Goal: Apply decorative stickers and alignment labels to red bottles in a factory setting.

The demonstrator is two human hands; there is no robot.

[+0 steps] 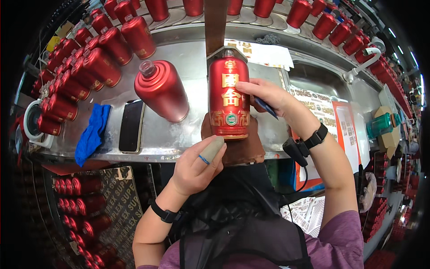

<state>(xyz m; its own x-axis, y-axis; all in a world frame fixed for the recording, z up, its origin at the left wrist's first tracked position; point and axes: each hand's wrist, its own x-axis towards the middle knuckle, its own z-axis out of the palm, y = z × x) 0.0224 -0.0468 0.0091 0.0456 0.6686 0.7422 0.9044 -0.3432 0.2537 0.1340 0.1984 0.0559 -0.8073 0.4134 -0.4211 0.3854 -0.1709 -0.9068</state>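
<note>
A glossy red bottle (216, 92) with gold decals and a green round emblem leans back on a brown padded rest (244, 150) before me. My right hand (271, 97) is at its right side, a fingertip on the gold lettering. That hand also grips a dark blue flat scraper (266, 108), partly hidden by the fingers. By the bottle's base is my left hand (197, 165), its fingers bent together. One finger wears a beige finger cot (214, 148) held by a blue band. Whether anything is pinched there is hidden.
An undecorated red bottle (162, 92) stands to the left, near a phone (131, 125) and blue cloth (92, 133). Many red bottles crowd the far left and back. Decal sheets (313, 101) lie by a sink (327, 80) with a white faucet (369, 58). A brown post (216, 27) rises ahead.
</note>
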